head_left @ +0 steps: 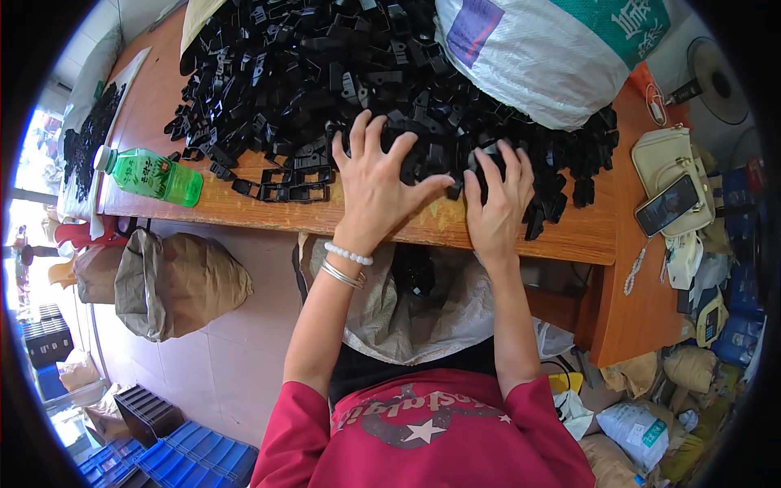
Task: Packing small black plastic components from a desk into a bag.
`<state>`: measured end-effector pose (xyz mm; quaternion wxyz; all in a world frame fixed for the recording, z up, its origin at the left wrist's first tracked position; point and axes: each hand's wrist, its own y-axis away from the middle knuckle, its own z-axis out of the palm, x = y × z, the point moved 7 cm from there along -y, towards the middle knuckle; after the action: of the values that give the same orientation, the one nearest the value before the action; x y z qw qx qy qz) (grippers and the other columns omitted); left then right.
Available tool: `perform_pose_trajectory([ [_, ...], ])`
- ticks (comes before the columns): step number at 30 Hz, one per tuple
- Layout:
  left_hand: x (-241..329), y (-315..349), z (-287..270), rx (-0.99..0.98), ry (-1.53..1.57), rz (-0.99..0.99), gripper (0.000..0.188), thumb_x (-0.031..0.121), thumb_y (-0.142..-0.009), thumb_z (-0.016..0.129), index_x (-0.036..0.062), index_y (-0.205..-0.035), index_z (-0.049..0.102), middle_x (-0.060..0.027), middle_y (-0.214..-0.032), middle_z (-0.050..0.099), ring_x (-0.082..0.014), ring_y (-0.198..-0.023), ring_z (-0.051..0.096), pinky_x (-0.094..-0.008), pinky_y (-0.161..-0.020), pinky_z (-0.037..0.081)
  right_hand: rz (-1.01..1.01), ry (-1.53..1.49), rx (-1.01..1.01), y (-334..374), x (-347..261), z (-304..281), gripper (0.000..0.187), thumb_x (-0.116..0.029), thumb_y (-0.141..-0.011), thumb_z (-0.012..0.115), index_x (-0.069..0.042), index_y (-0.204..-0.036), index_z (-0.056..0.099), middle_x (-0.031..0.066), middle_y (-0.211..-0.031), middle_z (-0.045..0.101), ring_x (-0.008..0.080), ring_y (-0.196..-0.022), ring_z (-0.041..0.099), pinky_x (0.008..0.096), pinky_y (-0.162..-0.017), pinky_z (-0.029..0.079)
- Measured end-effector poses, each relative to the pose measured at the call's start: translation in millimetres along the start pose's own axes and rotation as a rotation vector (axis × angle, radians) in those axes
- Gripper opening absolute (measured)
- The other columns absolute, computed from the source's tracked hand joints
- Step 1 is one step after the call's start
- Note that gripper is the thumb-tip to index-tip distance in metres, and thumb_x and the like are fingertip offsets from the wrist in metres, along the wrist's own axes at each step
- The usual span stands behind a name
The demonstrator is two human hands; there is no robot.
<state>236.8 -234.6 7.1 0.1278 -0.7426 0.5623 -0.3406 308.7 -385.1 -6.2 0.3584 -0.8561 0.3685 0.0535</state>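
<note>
A large heap of black plastic parts (pixel 301 73) covers the far middle of the wooden table. At its near side my left hand (pixel 376 175) rests on the parts, fingers spread and thumb stretched to the right. My right hand (pixel 498 191) lies opposite, its fingers apart and bent over more parts. Between the two hands sits a small cluster of black parts (pixel 435 154), close to the table's front edge. Below that edge, on my lap, a pale woven sack (pixel 378 325) gapes with some black parts (pixel 415 268) inside.
A green drink bottle (pixel 159 177) lies at the table's left. A white woven sack (pixel 537 65) rests on the heap. Rightward are a cream handbag (pixel 675 154), a phone (pixel 667 205) and a fan (pixel 716 77). A brown sack (pixel 187 281) and blue crates (pixel 199 455) stand lower left.
</note>
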Motion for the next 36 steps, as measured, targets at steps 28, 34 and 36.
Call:
perform_pose_trajectory([
  [28,13,39,-25,0.322,0.203,0.078,0.040,0.008,-0.067,0.077,0.0127,-0.106,0.070,-0.0137,-0.122,0.055,-0.0344,-0.125,0.043,-0.0540,-0.108,0.028,0.005,-0.127,0.158,49,-5,-36,0.029,0.001,-0.084,0.062,0.000,-0.112,0.062,0.0108,-0.115,0.057,0.0262,-0.099,0.054,0.0374,-0.082,0.039],
  [34,11,44,-32,0.444,0.229,0.037,0.046,0.004,-0.064,0.078,0.0125,-0.109,0.069,-0.0114,-0.121,0.054,-0.0320,-0.114,0.047,-0.0403,-0.097,0.039,0.065,0.070,0.068,27,-6,-33,0.031,-0.004,-0.080,0.067,0.000,-0.111,0.061,0.0103,-0.117,0.055,0.0279,-0.106,0.050,0.0417,-0.089,0.036],
  [36,2,50,-33,0.479,0.258,-0.071,0.045,0.005,-0.066,0.078,0.0121,-0.110,0.070,-0.0102,-0.117,0.055,-0.0276,-0.107,0.048,-0.0372,-0.089,0.040,0.073,0.101,0.038,24,-4,-30,0.031,-0.005,-0.080,0.068,-0.001,-0.110,0.061,0.0103,-0.117,0.055,0.0284,-0.107,0.050,0.0418,-0.090,0.036],
])
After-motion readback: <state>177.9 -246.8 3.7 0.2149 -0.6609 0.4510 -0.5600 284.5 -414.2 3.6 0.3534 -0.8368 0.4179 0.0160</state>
